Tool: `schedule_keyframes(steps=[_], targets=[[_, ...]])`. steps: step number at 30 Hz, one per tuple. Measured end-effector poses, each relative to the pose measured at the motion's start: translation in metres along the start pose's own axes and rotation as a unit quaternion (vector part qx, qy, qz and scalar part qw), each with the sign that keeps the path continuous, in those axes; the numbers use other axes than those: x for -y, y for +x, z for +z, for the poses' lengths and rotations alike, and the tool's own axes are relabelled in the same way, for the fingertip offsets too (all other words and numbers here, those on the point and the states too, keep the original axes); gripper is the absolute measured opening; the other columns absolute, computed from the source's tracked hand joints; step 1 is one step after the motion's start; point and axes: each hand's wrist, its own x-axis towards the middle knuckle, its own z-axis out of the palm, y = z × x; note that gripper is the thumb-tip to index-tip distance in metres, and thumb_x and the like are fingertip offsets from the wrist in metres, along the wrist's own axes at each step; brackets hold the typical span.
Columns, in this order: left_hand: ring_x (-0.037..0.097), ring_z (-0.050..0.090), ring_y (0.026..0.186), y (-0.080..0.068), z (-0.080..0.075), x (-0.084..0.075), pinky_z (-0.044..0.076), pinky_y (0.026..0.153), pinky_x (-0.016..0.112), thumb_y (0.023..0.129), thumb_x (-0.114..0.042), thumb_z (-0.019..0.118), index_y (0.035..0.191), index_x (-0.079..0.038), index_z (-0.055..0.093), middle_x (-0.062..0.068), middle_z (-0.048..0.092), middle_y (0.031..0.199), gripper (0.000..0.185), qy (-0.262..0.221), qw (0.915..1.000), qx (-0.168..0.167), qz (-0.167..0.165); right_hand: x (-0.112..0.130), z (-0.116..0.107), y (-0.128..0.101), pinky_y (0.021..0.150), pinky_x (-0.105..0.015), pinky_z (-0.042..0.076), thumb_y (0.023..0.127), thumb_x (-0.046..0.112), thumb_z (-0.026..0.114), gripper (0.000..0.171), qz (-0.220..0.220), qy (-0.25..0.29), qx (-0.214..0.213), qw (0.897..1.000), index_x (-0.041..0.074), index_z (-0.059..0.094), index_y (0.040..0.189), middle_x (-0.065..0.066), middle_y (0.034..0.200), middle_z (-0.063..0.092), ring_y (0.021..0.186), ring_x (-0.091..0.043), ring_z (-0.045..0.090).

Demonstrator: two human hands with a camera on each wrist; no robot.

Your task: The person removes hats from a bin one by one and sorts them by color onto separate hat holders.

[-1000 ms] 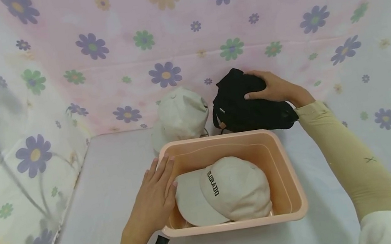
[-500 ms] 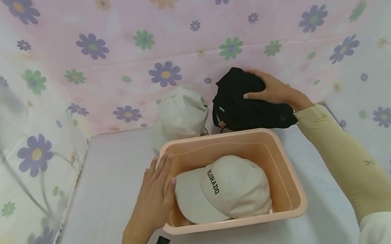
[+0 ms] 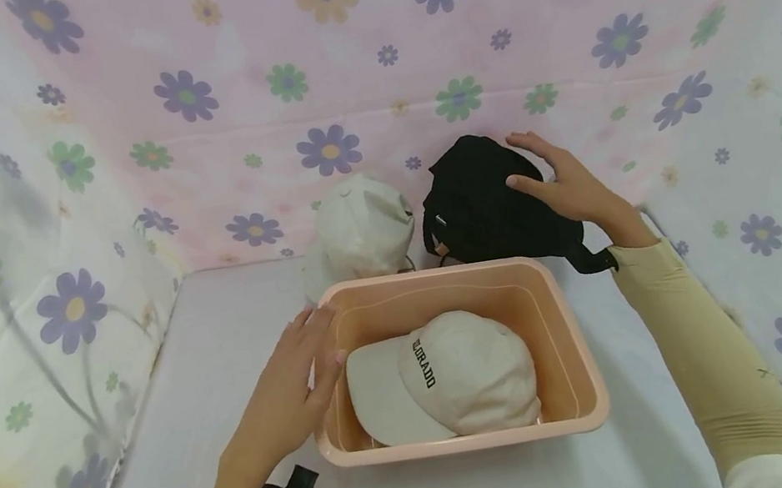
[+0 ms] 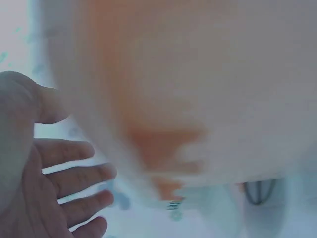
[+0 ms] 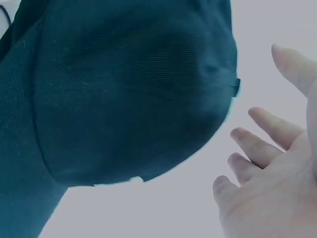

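A peach plastic basin holds a cream baseball cap with dark lettering, its brim to the left. My left hand is beside the basin's left rim, fingers extended; in the left wrist view its fingers are spread next to the blurred basin wall. Behind the basin's right side sits a black cap. My right hand is at that cap's right side, thumb and fingers apart. In the right wrist view a gap shows between the relaxed fingers and the cap's crown.
Another cream cap stands behind the basin's left part, close to the back wall. Flower-print cloth walls in the back and both sides. Beneath everything lies a pale tabletop.
My right hand has let go of the black cap and drawn off to the right. My left hand has shifted slightly left and toward me from the basin's rim.
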Motion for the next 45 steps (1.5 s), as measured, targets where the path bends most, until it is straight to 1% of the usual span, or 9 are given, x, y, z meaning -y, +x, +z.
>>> schedule_keyframes(steps=[5,11,22,26,29,35,38,42,45], targets=[[0.028,0.05,0.139,0.021,-0.026,-0.011,0.04,0.114,0.054,0.107,-0.016,0.053,0.145,-0.008,0.056,0.011,0.062,0.14,0.039,-0.137,0.9898,-0.036,0.014,0.003,-0.011,-0.013,0.125,-0.058,0.009,0.102,0.013,0.061,0.054,-0.017,0.019,-0.056,0.998,0.0,0.044,0.152,-0.021,0.162,0.033,0.158,-0.03,0.012],[0.015,0.063,0.119,0.064,-0.043,-0.03,0.048,0.104,0.027,0.108,-0.012,0.047,0.133,-0.001,0.063,0.019,0.069,0.121,0.031,-0.304,0.9518,-0.037,0.012,-0.006,-0.018,-0.019,0.126,-0.052,0.014,0.106,0.02,0.054,0.047,0.042,0.033,-0.113,0.992,0.0,0.048,0.149,-0.021,0.158,0.041,0.154,-0.032,0.024],[0.041,0.059,0.124,0.143,0.0,-0.033,0.048,0.109,0.044,0.109,-0.016,0.041,0.134,0.009,0.057,0.031,0.061,0.13,0.039,-0.443,0.8935,0.04,-0.059,-0.053,0.005,-0.028,0.119,-0.055,0.031,0.109,0.033,0.042,0.058,0.157,0.078,-0.13,0.976,-0.004,0.038,0.153,-0.028,0.156,0.04,0.143,-0.043,0.04],[0.039,0.058,0.125,0.166,0.017,-0.039,0.047,0.11,0.045,0.111,-0.016,0.039,0.139,0.009,0.053,0.03,0.058,0.134,0.04,-0.45,0.8842,0.054,-0.112,-0.063,0.014,-0.03,0.119,-0.059,0.029,0.109,0.031,0.041,0.062,0.189,0.077,-0.118,0.972,-0.01,0.03,0.155,-0.032,0.157,0.034,0.145,-0.047,0.035],[0.039,0.053,0.131,0.183,0.028,-0.041,0.044,0.113,0.046,0.112,-0.018,0.038,0.146,0.007,0.047,0.026,0.056,0.141,0.043,-0.442,0.8848,0.061,-0.136,-0.068,0.02,-0.031,0.12,-0.059,0.026,0.109,0.03,0.041,0.065,0.209,0.073,-0.096,0.97,-0.012,0.024,0.155,-0.034,0.159,0.028,0.148,-0.049,0.029],[0.028,0.037,0.148,0.204,0.043,-0.042,0.033,0.121,0.044,0.111,-0.032,0.04,0.159,-0.008,0.031,0.013,0.039,0.16,0.054,-0.329,0.9339,0.096,-0.103,-0.076,0.028,-0.031,0.122,-0.058,0.022,0.108,0.028,0.041,0.065,0.217,0.11,-0.071,0.967,-0.011,0.021,0.157,-0.035,0.16,0.025,0.15,-0.048,0.025],[0.024,0.03,0.153,0.211,0.049,-0.044,0.027,0.124,0.043,0.111,-0.039,0.039,0.162,-0.013,0.023,0.009,0.03,0.165,0.06,-0.295,0.9442,0.113,-0.094,-0.079,0.029,-0.032,0.122,-0.058,0.023,0.108,0.03,0.04,0.065,0.228,0.119,-0.072,0.964,-0.011,0.022,0.157,-0.035,0.159,0.027,0.148,-0.048,0.027],[0.023,0.023,0.155,0.22,0.057,-0.045,0.022,0.126,0.043,0.11,-0.047,0.036,0.165,-0.015,0.014,0.005,0.02,0.17,0.067,-0.304,0.9377,0.127,-0.11,-0.084,0.029,-0.032,0.122,-0.06,0.022,0.109,0.033,0.04,0.068,0.255,0.11,-0.06,0.959,-0.011,0.02,0.157,-0.035,0.161,0.023,0.149,-0.049,0.024],[0.023,0.024,0.155,0.228,0.064,-0.043,0.022,0.126,0.043,0.11,-0.049,0.034,0.165,-0.017,0.012,0.001,0.016,0.171,0.067,-0.35,0.9167,0.123,-0.148,-0.085,0.027,-0.032,0.121,-0.06,0.023,0.108,0.032,0.042,0.07,0.269,0.104,-0.044,0.957,-0.012,0.017,0.156,-0.037,0.16,0.022,0.149,-0.05,0.024]])
